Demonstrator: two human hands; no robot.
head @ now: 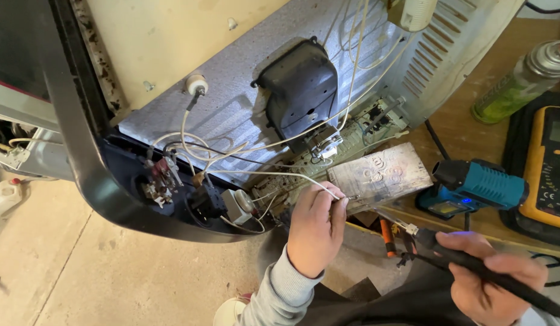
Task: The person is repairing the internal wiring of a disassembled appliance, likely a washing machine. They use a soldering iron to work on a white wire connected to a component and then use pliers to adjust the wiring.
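A thin white wire (274,175) is pinched between the fingertips of the left hand (316,226), its end held against the near edge of a brown circuit board (382,175) that juts from the opened back of an appliance (244,102). A black soldering iron (473,262) is gripped by the right hand (494,281), the fingers curled tightly around its handle and its metal tip aimed at the board's near corner, just beside the wire end. The board is seen resting at the front edge of the wooden workbench (473,133). A teal cordless tool (476,187) lies close to the board's right end. Towards the bench's right edge, a yellow multimeter (548,163) and a green spray can (524,78) are found.
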